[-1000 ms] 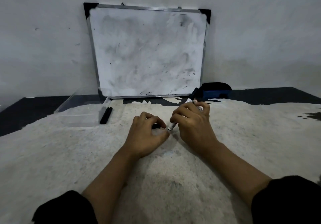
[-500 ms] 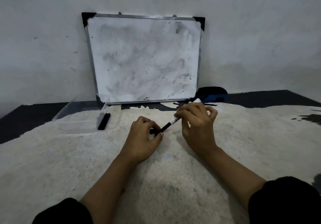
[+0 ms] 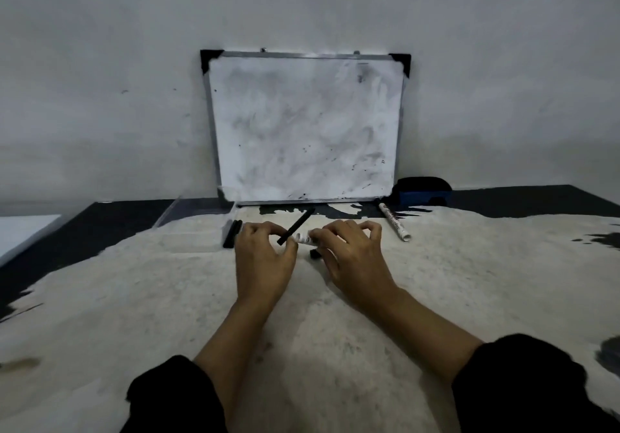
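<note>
My left hand (image 3: 261, 259) pinches a thin black rod (image 3: 297, 226) that slants up and to the right. My right hand (image 3: 354, 256) pinches the end of a short white marker barrel (image 3: 303, 238), whose tip nearly meets the lower end of the rod. A small black cap (image 3: 314, 254) lies on the pale mat (image 3: 151, 298) just under my right fingers. A second white marker tube (image 3: 395, 226) lies loose to the right. Behind them a smudged whiteboard (image 3: 302, 123) leans on the wall.
Two black markers (image 3: 231, 234) lie left of my left hand, beside a clear plastic tray (image 3: 188, 212). A black and blue eraser (image 3: 422, 191) sits at the board's lower right corner. The dark table (image 3: 84, 231) shows around the mat.
The black rod has come out of the white barrel and now sits in my left hand alone. Both hands have drawn slightly apart. A white tube now lies to the right.
</note>
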